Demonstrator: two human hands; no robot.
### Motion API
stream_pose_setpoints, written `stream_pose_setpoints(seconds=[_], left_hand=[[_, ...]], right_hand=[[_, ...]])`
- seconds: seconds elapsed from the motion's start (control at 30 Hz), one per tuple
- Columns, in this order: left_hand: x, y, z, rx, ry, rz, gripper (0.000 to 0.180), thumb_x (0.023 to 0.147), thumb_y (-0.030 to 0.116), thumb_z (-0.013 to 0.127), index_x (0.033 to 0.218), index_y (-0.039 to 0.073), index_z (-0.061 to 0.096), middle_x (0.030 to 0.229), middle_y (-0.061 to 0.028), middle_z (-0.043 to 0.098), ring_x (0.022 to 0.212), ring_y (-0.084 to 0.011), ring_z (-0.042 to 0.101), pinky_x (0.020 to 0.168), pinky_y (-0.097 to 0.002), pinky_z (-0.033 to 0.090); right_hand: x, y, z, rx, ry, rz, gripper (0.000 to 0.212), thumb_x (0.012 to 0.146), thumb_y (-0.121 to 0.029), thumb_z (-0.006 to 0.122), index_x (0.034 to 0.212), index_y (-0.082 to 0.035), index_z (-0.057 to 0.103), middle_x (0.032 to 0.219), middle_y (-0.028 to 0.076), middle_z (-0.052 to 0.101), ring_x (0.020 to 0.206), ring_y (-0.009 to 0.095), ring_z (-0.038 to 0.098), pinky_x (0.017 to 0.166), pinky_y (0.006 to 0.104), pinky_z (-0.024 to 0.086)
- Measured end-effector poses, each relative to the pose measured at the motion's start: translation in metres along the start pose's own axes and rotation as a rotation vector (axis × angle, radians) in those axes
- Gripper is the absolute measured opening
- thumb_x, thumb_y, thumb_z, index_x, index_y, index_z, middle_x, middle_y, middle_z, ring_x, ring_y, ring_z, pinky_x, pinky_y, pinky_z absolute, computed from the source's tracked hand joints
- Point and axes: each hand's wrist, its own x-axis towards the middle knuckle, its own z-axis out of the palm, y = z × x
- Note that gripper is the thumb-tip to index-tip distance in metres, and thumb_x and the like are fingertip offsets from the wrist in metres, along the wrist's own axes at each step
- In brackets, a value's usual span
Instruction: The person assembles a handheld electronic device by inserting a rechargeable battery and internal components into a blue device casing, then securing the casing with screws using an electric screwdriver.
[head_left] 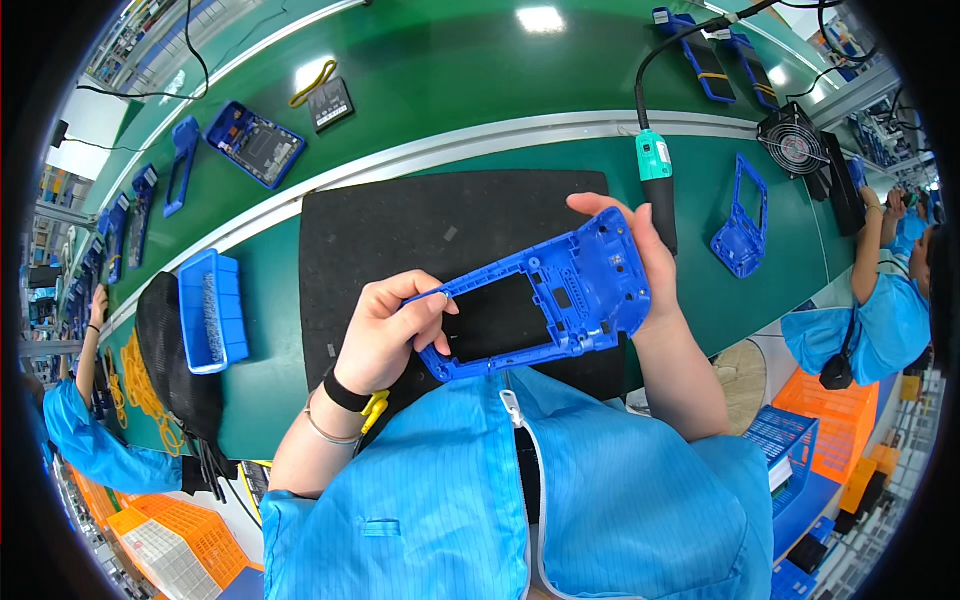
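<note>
One blue plastic frame, held tilted above a black mat: left hand pinching the windowed end, right hand gripping the solid end. Right of the mat, one green-and-black screwdriver; left, one blue bin.

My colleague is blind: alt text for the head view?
A person's left hand and right hand hold a blue plastic housing with a rectangular opening over a black rectangular mat on a green workbench; blue plastic bin at left.
</note>
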Motion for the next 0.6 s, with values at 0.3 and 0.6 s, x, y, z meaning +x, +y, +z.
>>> stream_pose_setpoints(seconds=[0.3, 0.6], left_hand=[[0.001, -0.008, 0.001, -0.372, -0.118, -0.106, 0.019, 0.093, 0.015, 0.054, 0.085, -0.001, 0.061, 0.054, 0.0025, 0.043, 0.045, -0.0052, 0.037, 0.046, -0.0246, 0.044], [0.006, -0.014, 0.001, -0.556, -0.139, -0.207, 0.02, 0.094, 0.018, 0.053, 0.088, 0.001, 0.061, 0.063, 0.0038, 0.04, 0.05, -0.0059, 0.04, 0.049, -0.025, 0.046]], right_hand=[[0.031, 0.041, 0.033, -0.106, -0.279, 0.249, 0.045, 0.092, -0.03, 0.055, 0.118, 0.007, 0.054, 0.093, 0.016, 0.064, 0.078, 0.021, 0.065, 0.07, 0.0284, 0.054], [0.028, 0.053, 0.039, -0.641, -0.051, 0.064, 0.007, 0.087, -0.003, 0.065, 0.094, -0.004, 0.065, 0.084, 0.005, 0.064, 0.078, 0.013, 0.063, 0.065, 0.0244, 0.05]])
